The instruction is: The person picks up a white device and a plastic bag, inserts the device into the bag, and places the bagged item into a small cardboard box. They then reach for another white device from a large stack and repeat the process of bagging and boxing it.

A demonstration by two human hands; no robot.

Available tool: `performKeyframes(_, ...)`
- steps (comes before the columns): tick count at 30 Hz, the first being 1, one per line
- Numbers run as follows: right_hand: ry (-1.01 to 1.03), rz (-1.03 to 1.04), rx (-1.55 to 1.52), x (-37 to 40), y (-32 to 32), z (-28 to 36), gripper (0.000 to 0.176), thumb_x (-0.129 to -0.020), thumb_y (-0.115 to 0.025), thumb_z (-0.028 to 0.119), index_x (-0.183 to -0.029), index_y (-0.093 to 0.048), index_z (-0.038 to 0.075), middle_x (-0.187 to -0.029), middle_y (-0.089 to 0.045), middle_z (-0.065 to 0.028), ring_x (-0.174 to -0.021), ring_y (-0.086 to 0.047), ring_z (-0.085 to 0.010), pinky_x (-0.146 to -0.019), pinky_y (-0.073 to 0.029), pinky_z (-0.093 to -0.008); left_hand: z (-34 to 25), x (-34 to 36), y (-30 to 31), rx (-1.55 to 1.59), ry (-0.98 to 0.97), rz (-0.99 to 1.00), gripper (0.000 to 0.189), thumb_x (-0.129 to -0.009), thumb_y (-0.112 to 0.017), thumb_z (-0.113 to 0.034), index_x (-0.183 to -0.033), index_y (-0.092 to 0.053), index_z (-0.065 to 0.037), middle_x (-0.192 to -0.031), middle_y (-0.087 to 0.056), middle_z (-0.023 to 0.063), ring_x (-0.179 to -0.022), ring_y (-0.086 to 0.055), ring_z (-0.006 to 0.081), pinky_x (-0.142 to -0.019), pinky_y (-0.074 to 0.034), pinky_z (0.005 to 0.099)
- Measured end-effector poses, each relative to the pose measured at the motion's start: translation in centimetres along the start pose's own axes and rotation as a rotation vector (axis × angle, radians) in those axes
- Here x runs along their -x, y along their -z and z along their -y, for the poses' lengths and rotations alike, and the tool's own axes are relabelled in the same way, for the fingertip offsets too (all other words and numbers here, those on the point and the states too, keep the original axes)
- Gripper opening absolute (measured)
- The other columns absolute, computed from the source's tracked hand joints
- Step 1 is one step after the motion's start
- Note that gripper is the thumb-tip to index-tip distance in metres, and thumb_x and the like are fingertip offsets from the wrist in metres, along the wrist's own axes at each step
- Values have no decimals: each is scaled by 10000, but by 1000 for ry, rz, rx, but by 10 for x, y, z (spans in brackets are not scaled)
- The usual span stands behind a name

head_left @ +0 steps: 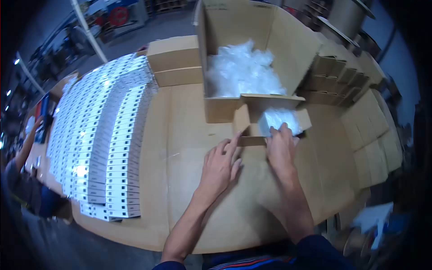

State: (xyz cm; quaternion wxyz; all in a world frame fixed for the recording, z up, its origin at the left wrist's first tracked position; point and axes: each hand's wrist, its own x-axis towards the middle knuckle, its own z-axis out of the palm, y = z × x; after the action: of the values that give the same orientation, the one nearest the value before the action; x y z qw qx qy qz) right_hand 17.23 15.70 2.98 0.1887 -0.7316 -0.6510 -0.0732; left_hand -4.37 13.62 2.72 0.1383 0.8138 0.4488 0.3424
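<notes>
A small open cardboard box (252,141) sits on the table in front of a larger carton, its flaps standing out. Inside it lies a whitish bundle in clear plastic wrap (282,118). My right hand (281,146) is over the near side of the box, its fingers bent onto the bundle and closed on its near edge. My left hand (219,165) is at the near left corner of the box with fingers apart; the index fingertip reaches the box's left flap (241,120), and whether it touches cannot be made out. Nothing shows in that hand.
Long rows of stacked white small boxes (96,135) cover the left of the table (157,180). The large open carton (292,54) behind holds crumpled clear plastic (245,69). Folded cardboard boxes (337,76) stand at right. Another person's arm (28,146) is at far left.
</notes>
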Motion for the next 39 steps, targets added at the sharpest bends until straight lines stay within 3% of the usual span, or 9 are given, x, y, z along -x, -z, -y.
performKeyframes(2, 47, 47, 101, 6, 9, 3, 397, -939, -616, 184, -1288, -636, -5, -1255, -557, -242, -1150, -542, -395, -912, -386, -573, 10, 1, 30, -33, 57, -56, 771, -888, -731, -145, -1563, -363, -93, -1253, -591, 244, -1080, -617, 409, -955, -509, 458)
performKeyframes(7, 2, 35, 72, 11, 32, 30, 523, -930, -638, 173, -1416, -519, 20, -1409, -453, -199, -1280, -446, -373, -1022, -342, -564, 77, -17, 106, -261, 126, -279, 472, -888, -729, -140, -1329, -604, -32, -1143, -640, 222, -1018, -644, 393, -926, -522, 434)
performKeyframes(10, 117, -123, -223, -11, 51, 66, 530, -887, -670, 94, -1388, -512, 18, -1389, -494, -214, -1300, -460, -401, -1067, -357, -537, 132, -42, 143, -281, 172, -304, 116, -896, -688, -83, -914, -703, 30, -1068, -671, 170, -989, -662, 361, -866, -529, 437)
performKeyframes(13, 462, -184, -598, -46, 45, 113, 482, -866, -661, 53, -1326, -529, -3, -1292, -566, -222, -1213, -530, -420, -1037, -412, -494, 181, -72, 161, -280, 231, -370, 103, -909, -644, -37, -894, -714, 37, -1073, -667, 177, -962, -662, 362, -851, -528, 448)
performKeyframes(17, 705, -1, -805, -101, 7, 201, 461, -860, -622, 5, -1304, -500, -19, -1263, -586, -265, -1190, -548, -462, -1047, -430, -486, 237, -114, 180, -371, 115, -466, 233, -913, -588, -6, -1129, -674, 20, -1066, -668, 184, -980, -643, 374, -879, -512, 459)
performKeyframes(20, 685, 137, -961, -158, -53, 261, 535, -859, -533, -43, -1378, -403, -21, -1302, -571, -296, -1248, -509, -506, -1075, -401, -518, 250, -135, 189, -556, 69, -439, 493, -860, -588, -3, -1350, -538, -13, -1123, -668, 168, -1076, -618, 349, -897, -499, 457)
performKeyframes(23, 637, 141, -1013, -205, -91, 307, 619, -834, -468, -81, -1432, -323, -15, -1389, -532, -308, -1279, -481, -525, -1110, -364, -540, 276, -149, 186, -777, 60, -345, 495, -899, -589, -61, -1391, -535, -38, -1260, -645, 135, -1176, -573, 338, -974, -464, 466)
performKeyframes(32, 587, 211, -964, -238, -112, 332, 707, -821, -496, -65, -1486, -263, 1, -1445, -492, -325, -1252, -503, -536, -1139, -342, -542, 274, -140, 184, -900, 86, -327, 311, -884, -625, -74, -1189, -674, -98, -1091, -605, 69, -1073, -574, 260, -908, -460, 398)
performKeyframes(39, 544, 308, -1123, -222, -95, 319, 667, -924, -541, 58, -1532, -269, 29, -1399, -520, -329, -1273, -522, -501, -1093, -415, -492, 249, -113, 180, -690, 32, -567, 283, -779, -734, -2, -1048, -664, -55, -1141, -595, 136, -1108, -579, 329, -958, -465, 452)
